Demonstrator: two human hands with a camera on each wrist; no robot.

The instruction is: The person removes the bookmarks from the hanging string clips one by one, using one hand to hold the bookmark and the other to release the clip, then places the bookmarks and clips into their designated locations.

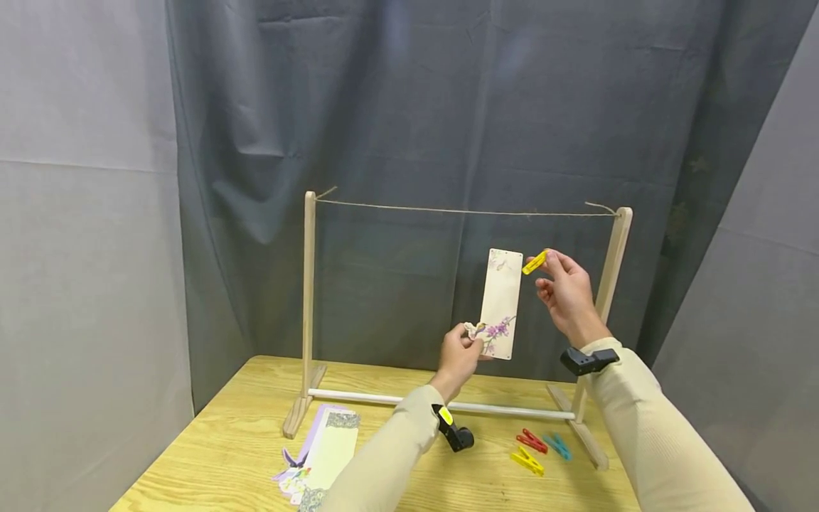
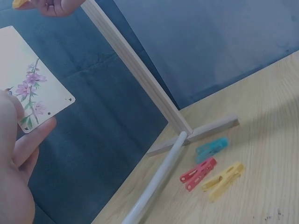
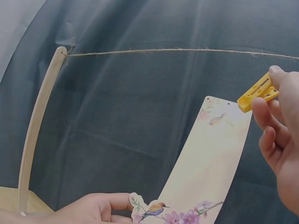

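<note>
Nearest edge of the wooden table (image 1: 211,455): a loose stack of cards (image 1: 323,455) lies flat at left, purple and pale faces showing. Just past the left sleeve, three clothespins lie on the tabletop near the frame's right foot: a yellow clothespin (image 1: 527,461) closest, a red clothespin (image 1: 532,441) beside it, a teal clothespin (image 1: 558,445) to the right. All three lie close together, apart from both hands.

Next, the wooden frame (image 1: 309,299) stands on the table, two uprights on flat feet joined low by a white rod (image 1: 384,400). A length of twine (image 1: 461,211) runs taut between the tops of the uprights.

Left hand (image 1: 459,355), raised above the table in front of the frame, pinches the bookmark (image 1: 502,302) by its lower corner, thumb and fingers curled on the flowered end; the bookmark stands upright, its top below the twine and not touching it. A bird-shaped tab sticks out at the grip.

Right hand (image 1: 566,291), slightly higher and just right of the bookmark's top, pinches a yellow peg (image 1: 534,262) between thumb and forefinger, other fingers loosely curled. The peg's tip is just beside the bookmark's upper corner; whether they touch, cannot tell. Whether the peg's mouth is spread is unclear.

Behind everything, a grey curtain (image 1: 448,107) hangs as backdrop.
</note>
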